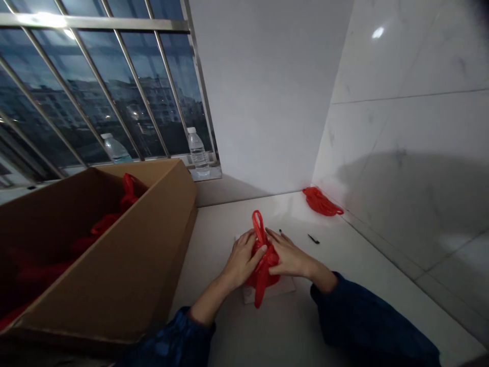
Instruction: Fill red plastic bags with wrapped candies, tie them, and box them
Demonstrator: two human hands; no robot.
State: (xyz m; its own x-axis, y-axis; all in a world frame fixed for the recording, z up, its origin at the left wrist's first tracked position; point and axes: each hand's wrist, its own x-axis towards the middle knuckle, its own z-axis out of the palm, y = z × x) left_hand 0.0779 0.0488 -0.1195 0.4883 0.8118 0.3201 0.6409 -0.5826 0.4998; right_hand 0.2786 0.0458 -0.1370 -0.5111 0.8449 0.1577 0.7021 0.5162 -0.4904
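A filled red plastic bag (263, 275) sits on a pale flat sheet (286, 287) in the middle of the white surface. One handle loop stands up at the far side, and another strip of the bag hangs toward me. My left hand (240, 259) clasps the bag's left side, its thumb across the top. From the right, my right hand (289, 256) holds the other side with bent fingers, some of them hidden behind the plastic. What the bag contains is hidden.
At left stands a large cardboard box (153, 239) with red bags (103, 224) inside. More red bags (321, 202) lie by the tiled wall. A small black object (314, 239) lies right of my hands. Bottles (197, 153) stand by the barred window.
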